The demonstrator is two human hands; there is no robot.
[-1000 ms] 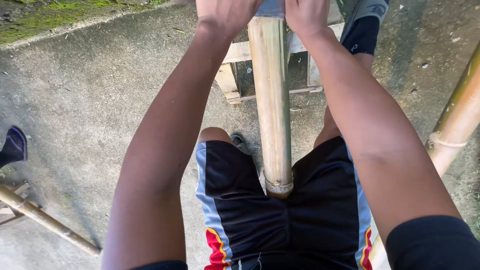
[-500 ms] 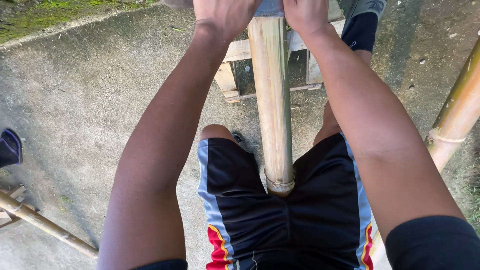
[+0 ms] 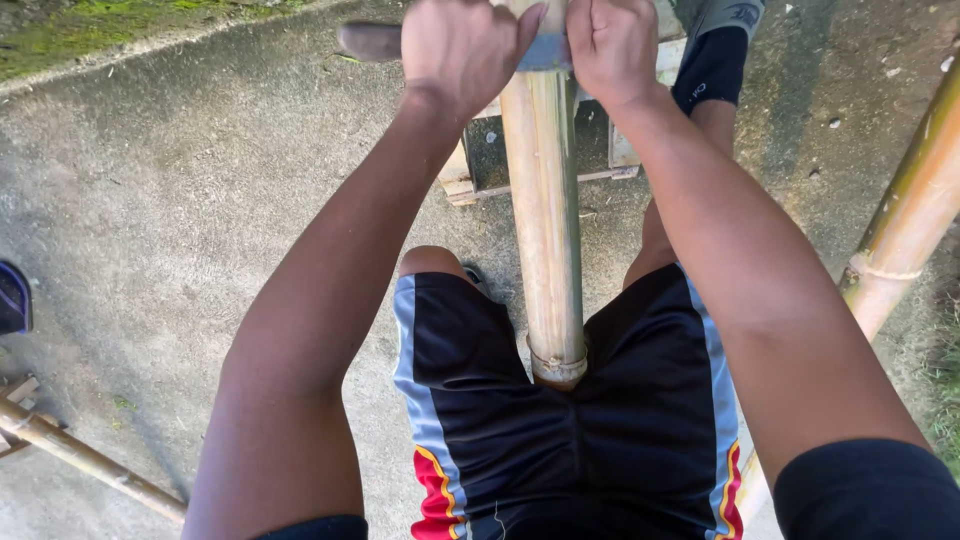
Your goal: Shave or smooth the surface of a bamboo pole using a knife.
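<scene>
A thick pale bamboo pole (image 3: 545, 230) runs lengthways between my thighs, its cut end resting against my dark shorts (image 3: 560, 440). Across its top lies a grey metal blade (image 3: 545, 55) with a dark handle (image 3: 365, 40) sticking out to the left. My left hand (image 3: 455, 50) is closed around the handle end, left of the pole. On the pole's right side, my right hand (image 3: 610, 45) grips the blade's other end. The far end of the pole is hidden behind both hands.
A small wooden pallet (image 3: 460, 185) lies on the concrete under the pole's far part. A second bamboo pole (image 3: 905, 230) slants along the right edge, and a thin one (image 3: 90, 460) lies at lower left. A dark shoe (image 3: 12, 298) is at the left edge.
Both hands have come a little nearer to me along the pole, and the blade and its handle now show between and beside them.
</scene>
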